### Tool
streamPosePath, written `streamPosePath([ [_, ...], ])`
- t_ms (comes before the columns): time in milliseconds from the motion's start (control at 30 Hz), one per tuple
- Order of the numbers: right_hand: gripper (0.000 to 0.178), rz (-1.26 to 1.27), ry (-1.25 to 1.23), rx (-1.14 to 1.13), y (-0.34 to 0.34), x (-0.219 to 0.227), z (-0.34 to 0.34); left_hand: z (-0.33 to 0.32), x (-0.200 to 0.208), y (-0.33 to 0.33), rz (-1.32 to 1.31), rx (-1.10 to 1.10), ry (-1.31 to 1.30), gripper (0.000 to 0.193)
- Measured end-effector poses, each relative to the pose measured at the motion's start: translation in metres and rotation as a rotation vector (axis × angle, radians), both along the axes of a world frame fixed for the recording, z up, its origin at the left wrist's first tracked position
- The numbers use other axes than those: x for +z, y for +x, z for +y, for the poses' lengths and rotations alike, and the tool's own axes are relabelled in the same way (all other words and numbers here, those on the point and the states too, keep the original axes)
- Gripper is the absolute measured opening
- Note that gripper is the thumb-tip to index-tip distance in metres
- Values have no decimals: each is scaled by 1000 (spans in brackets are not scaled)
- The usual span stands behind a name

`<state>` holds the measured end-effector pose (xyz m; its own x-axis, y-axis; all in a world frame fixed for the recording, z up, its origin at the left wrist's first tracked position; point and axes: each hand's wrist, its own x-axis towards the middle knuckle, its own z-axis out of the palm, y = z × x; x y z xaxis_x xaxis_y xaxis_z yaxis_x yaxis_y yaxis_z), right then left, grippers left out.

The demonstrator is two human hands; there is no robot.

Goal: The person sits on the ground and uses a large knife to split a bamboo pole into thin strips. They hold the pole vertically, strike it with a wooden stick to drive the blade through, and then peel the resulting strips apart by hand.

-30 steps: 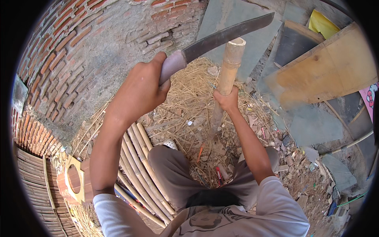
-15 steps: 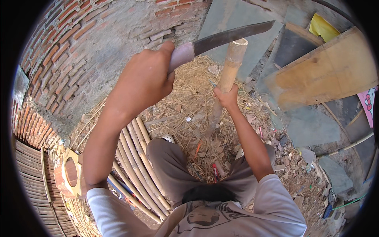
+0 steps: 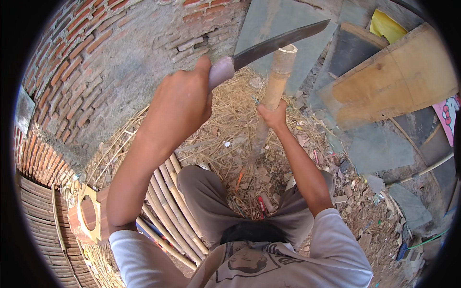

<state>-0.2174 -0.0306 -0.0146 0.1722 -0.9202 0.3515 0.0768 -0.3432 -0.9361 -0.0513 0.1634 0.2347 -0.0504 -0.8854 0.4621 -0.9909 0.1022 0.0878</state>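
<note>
The left hand (image 3: 185,103) is raised at mid-height, its back turned up and its fingers wrapped around the pale handle of a machete (image 3: 281,42); that forearm rises from the lower left, elbow bent. The right hand (image 3: 272,115) is lower and farther right, closed around a bamboo piece (image 3: 277,84) below its upper joint, with its forearm slanting up and leftward from the short sleeve.

The machete points right and away from the person, its long axis slightly climbing, its curved tip beyond the bamboo. The bamboo is in front of the person, between the knees and the grey sheet (image 3: 259,24); it stands roughly upright, open end up, leaning a little right in view, its foot among the debris. The blade crosses just beside the open rim; whether they touch cannot be told.

At far left are a brick wall (image 3: 86,72) and, below it, a slatted bamboo panel (image 3: 41,230). Next come a board with a round hole (image 3: 97,225) and several bamboo poles (image 3: 175,206) lying beside the left knee. Straw (image 3: 230,103) and rubble (image 3: 355,216) surround the bamboo's foot. At right lean a tan board (image 3: 394,77), a yellow sheet (image 3: 386,26) and a pink panel (image 3: 447,117).
</note>
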Motion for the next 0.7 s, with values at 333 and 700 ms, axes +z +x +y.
streamPosePath([
  [333, 24, 73, -119, 2, 3, 54, -11, 6, 50, 14, -14, -41, -94, 28],
  [700, 15, 92, -105, -11, 18, 19, 14, 14, 4, 36, 70, -5, 40, 37],
])
